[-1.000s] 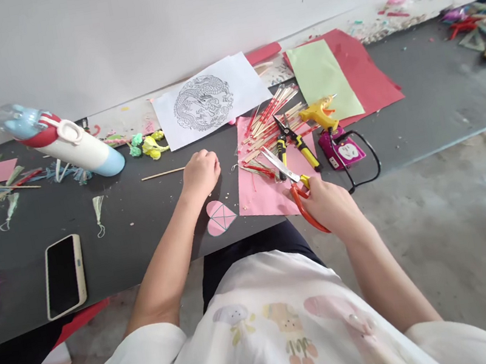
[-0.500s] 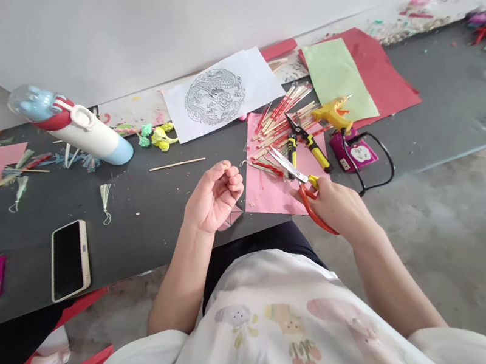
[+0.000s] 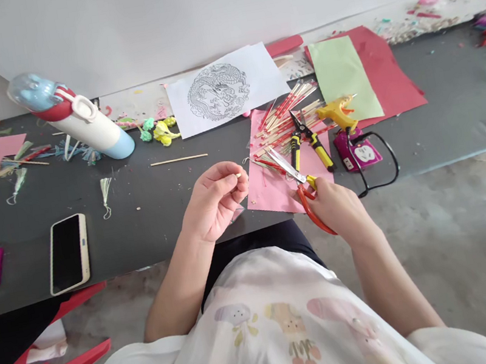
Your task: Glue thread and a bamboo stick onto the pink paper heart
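Observation:
My left hand (image 3: pixel 217 200) is closed in a pinch on a tiny pale piece (image 3: pixel 238 175) between thumb and fingertips; its kind is too small to make out. My right hand (image 3: pixel 338 207) grips a pair of scissors (image 3: pixel 305 197) by the orange and yellow handles, blades parted slightly and pointing up-left. Beneath the blades lies pink paper (image 3: pixel 268 196), bearing several red-and-wood sticks (image 3: pixel 289 107) and black-and-yellow pliers (image 3: pixel 318 150). A yellow glue gun (image 3: pixel 338 113) rests just beyond, on a purple power box (image 3: pixel 363 154).
A dragon print (image 3: pixel 220 93) lies at the back, beside green paper (image 3: pixel 344 80) on red paper (image 3: pixel 393 81). One thin wooden stick (image 3: pixel 179 159) lies mid-table. Leftward are a tassel (image 3: pixel 107 197), a phone (image 3: pixel 68 254) and a tilted water bottle (image 3: pixel 92 132). A black cable (image 3: pixel 393 158) loops near the front edge.
My left hand has turned and shifted slightly right, so the tiny pale piece at its fingertips shows more. My right hand still holds the scissors nearly in place. The view has shifted slightly.

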Demonstrator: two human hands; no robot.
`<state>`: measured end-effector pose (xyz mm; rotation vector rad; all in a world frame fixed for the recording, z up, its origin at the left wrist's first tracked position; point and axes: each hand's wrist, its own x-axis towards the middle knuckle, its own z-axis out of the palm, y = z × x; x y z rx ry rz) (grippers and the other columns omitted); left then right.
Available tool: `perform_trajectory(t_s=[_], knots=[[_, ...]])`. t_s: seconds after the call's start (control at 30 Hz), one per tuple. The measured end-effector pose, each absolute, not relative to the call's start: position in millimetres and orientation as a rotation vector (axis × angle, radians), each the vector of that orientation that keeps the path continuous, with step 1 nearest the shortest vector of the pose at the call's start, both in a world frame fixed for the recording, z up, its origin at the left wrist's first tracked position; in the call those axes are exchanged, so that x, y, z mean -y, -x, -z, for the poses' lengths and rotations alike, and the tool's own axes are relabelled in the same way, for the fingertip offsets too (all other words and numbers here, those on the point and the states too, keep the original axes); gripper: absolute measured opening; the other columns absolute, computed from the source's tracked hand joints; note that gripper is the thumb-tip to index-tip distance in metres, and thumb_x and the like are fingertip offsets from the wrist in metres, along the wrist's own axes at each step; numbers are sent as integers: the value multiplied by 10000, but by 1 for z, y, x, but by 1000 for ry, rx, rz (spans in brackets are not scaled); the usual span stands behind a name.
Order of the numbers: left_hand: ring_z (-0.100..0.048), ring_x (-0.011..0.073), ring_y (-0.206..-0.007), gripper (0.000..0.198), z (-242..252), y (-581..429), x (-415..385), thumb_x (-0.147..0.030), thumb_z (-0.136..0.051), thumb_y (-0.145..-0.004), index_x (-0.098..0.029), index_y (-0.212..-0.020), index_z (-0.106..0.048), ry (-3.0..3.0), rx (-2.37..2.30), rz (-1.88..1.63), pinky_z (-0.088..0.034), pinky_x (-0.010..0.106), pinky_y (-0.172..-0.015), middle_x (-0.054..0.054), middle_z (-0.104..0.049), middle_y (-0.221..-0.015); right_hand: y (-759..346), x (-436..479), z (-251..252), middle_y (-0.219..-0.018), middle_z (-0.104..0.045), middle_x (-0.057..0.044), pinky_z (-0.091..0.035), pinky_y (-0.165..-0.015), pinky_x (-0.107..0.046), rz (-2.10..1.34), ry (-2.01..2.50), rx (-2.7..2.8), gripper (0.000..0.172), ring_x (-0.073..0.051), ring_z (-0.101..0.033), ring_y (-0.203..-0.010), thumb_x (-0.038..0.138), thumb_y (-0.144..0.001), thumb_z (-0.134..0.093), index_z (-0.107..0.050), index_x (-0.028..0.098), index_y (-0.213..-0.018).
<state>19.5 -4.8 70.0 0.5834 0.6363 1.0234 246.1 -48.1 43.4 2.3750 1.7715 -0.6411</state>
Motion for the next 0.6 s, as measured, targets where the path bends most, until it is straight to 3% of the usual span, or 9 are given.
perform_trajectory(t_s=[0.2,0.6], knots=[[-614,45,-673,89,-72,-19,11,-177,-788,-734,-206,-798,-734,-803,-656,-1154,-521,131,-638,-10,-690,-750,-244,48,-42,-966,-714,-134,-346,-611,-300,625,-2364,-1788,374,-299,-686,-848,528,-943,-364,-542,199,-966],[-577,56,-611,105,-61,-19,8,-221,-804,-711,-194,-760,-715,-922,-737,-1241,-494,161,-564,-12,-654,-693,-237,35,-48,-940,-705,-140,-382,-629,-309,601,-2361,-1837,489,-297,-687,-872,635,-913,-423,-574,172,-957]])
